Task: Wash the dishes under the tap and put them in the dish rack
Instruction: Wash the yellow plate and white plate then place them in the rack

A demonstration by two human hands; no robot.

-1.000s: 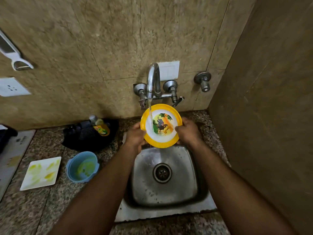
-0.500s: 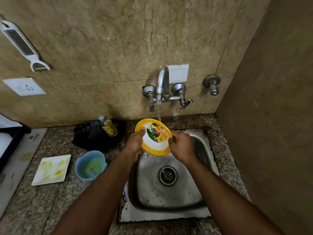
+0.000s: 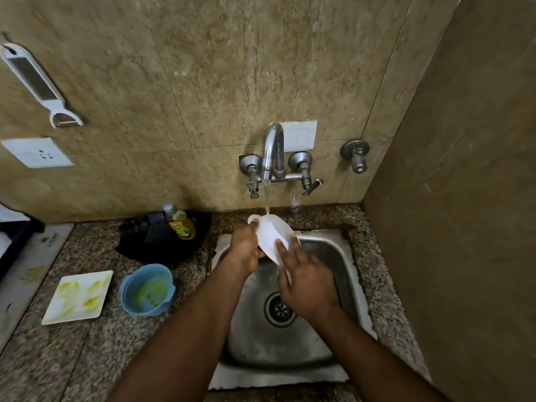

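On the speckled counter [image 3: 121,349] left of the sink [image 3: 333,256] sit a white square plate [image 3: 78,297] with yellow-green smears and a blue bowl [image 3: 146,290] with green stuff inside. Behind them a yellow soap bottle [image 3: 181,226] stands on a black thing [image 3: 150,242]. A white peeler [image 3: 34,85] hangs on the wall.

Water runs down from the tap [image 3: 272,152] onto the plate [image 3: 272,237]. Only its white back shows, tilted up over the far end of the sink. The left hand [image 3: 245,248] grips its left edge with curled fingers. The right hand [image 3: 304,282] lies flat with straight fingers on the plate's back.
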